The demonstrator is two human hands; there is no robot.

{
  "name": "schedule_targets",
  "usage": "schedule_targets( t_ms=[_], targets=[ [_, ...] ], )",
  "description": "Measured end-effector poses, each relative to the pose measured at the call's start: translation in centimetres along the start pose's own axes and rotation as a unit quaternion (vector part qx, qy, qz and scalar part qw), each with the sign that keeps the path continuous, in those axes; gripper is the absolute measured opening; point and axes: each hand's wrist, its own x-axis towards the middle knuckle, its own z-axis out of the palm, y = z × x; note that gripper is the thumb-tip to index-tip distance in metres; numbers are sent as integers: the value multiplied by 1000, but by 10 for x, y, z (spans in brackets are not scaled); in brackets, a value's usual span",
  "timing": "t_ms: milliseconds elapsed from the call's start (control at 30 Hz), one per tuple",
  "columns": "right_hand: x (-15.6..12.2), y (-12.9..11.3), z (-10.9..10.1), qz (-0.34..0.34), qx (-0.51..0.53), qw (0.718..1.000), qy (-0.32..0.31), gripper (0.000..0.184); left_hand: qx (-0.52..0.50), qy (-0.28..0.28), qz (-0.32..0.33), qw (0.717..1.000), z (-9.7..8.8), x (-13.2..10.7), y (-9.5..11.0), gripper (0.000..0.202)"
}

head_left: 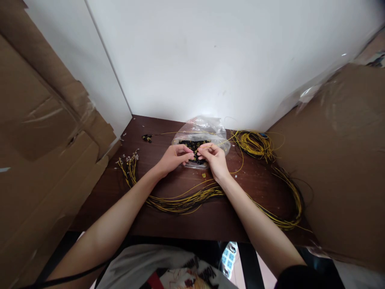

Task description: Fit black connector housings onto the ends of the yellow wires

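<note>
Close together over an opened clear plastic bag [207,125], both my hands work at the middle of the table. My right hand [215,159] pinches a thin yellow wire [224,141] near its end. My left hand [177,156] has thumb and fingertips pressed together just left of it. Whatever sits between those left fingertips is too small to make out. Small black and yellow parts [197,145] fill the bag under my fingers. One loose yellow piece [203,175] lies in front of the bag.
A bundle of yellow and black wires [180,205] curves across the table [168,228] under my forearms. A yellow wire coil [254,146] lies back right. Several black parts [146,138] lie back left. Cardboard [45,140] stands left, more cardboard [339,160] right, a white panel [195,60] behind.
</note>
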Motion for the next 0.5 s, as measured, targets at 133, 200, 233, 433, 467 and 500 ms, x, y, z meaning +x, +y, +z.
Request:
schedule_targets(
  t_ms=[133,200,233,433,467,500],
  targets=[
    [0,0,0,7,-10,1000,-9,24,7,-1,-2,1000,0,0,0,22],
    [0,-1,0,1,-30,999,-20,23,10,-2,1,1000,0,0,0,22],
    [-1,-1,1,-6,-43,999,-26,23,11,-4,3,1000,0,1,-1,22],
    [-2,-1,2,-43,-104,993,-45,19,19,-5,7,1000,0,0,-1,20],
    [-2,-1,2,-45,-106,992,-42,19,20,-4,6,1000,0,0,-1,20],
    [-2,-1,2,-46,-106,993,-38,19,20,-4,6,1000,0,0,0,19]
  ],
)
